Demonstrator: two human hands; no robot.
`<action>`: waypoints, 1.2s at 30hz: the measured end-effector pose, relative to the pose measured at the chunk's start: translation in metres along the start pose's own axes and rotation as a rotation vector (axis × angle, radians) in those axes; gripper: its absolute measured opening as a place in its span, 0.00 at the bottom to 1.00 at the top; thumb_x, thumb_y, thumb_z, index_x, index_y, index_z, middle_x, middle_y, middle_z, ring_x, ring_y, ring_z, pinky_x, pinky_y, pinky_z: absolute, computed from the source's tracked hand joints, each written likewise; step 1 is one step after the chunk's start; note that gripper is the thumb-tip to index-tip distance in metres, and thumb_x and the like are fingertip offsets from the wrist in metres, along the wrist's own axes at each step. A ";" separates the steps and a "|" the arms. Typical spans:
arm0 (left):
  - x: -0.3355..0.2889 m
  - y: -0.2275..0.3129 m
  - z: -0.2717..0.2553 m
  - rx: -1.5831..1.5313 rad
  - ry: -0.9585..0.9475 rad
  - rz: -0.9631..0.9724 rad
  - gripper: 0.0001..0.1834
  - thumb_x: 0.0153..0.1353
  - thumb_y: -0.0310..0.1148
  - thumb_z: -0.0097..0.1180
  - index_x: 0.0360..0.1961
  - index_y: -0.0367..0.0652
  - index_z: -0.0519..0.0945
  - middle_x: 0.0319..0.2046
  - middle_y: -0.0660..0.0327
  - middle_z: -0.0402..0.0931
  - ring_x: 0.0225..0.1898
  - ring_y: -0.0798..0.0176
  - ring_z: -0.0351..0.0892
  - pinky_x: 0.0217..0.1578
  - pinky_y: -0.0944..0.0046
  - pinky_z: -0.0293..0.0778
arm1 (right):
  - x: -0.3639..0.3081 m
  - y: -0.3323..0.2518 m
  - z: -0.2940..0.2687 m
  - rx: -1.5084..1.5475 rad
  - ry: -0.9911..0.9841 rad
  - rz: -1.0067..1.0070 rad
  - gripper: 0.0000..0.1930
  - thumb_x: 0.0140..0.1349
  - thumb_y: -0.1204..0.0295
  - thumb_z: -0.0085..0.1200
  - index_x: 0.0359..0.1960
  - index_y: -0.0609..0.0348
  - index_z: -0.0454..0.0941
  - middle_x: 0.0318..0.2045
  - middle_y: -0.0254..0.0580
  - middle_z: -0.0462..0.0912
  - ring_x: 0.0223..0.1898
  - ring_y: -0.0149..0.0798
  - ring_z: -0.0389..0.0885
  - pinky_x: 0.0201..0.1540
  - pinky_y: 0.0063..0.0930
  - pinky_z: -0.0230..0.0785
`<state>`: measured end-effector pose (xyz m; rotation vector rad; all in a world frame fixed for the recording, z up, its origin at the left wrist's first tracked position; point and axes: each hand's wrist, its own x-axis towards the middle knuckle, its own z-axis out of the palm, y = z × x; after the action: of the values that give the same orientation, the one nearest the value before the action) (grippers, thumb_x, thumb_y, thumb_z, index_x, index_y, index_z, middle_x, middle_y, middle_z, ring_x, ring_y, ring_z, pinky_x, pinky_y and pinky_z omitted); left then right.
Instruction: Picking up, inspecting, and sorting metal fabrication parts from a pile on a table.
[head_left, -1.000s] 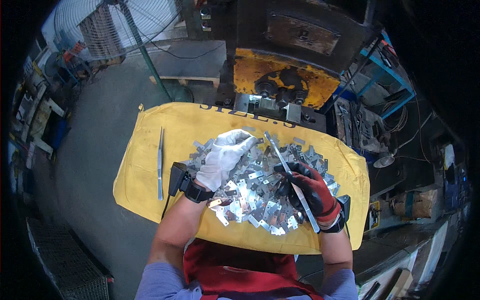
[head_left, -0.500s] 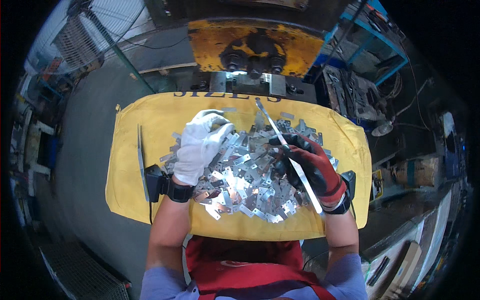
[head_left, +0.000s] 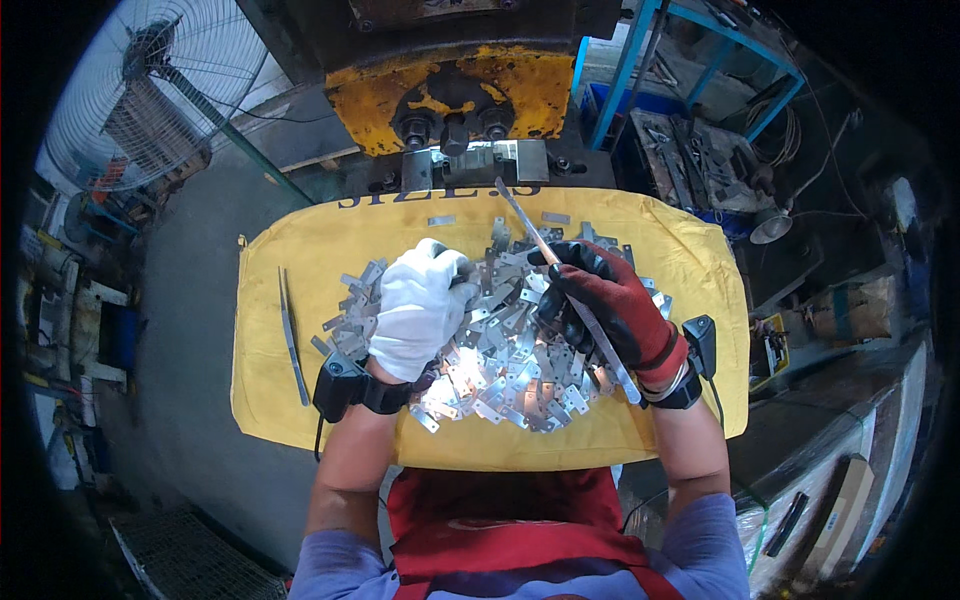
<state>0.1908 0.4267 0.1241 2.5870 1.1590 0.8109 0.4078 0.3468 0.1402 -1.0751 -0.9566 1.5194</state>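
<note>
A heap of small flat metal plates with holes (head_left: 510,350) lies on a yellow sheet (head_left: 640,440) in front of me. My left hand (head_left: 420,310), in a white glove, is over the left side of the heap. Its fingers are curled closed, and whatever they pinch is hidden. My right hand (head_left: 610,305), in a red and black glove, grips long metal tweezers (head_left: 525,222) over the heap's right side. Their tip points away from me toward the machine's die, and the other end sticks out past my wrist. A second pair of tweezers (head_left: 290,340) lies on the sheet at the left.
Beyond the sheet stands a press with a worn yellow ram (head_left: 440,95) and a metal die (head_left: 475,165). A fan (head_left: 150,90) is at the far left. Tools lie on a bench (head_left: 700,170) at the far right. A wire basket (head_left: 195,560) sits at lower left.
The view has shifted, with the press now further left. My left hand has come slightly nearer and its fingers are more curled. My right hand keeps its grip on the tweezers.
</note>
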 end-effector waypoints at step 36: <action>-0.003 0.025 -0.012 -0.663 -0.413 -0.379 0.06 0.55 0.24 0.53 0.34 0.35 0.79 0.27 0.68 0.75 0.29 0.75 0.71 0.32 0.73 0.67 | 0.009 0.027 0.029 -0.275 0.209 -0.151 0.23 0.44 0.62 0.62 0.37 0.68 0.74 0.33 0.57 0.79 0.38 0.49 0.79 0.40 0.38 0.68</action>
<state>0.1982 0.4068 0.1429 1.8025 0.9891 0.4398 0.3721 0.3489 0.1220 -1.2968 -1.0935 1.1501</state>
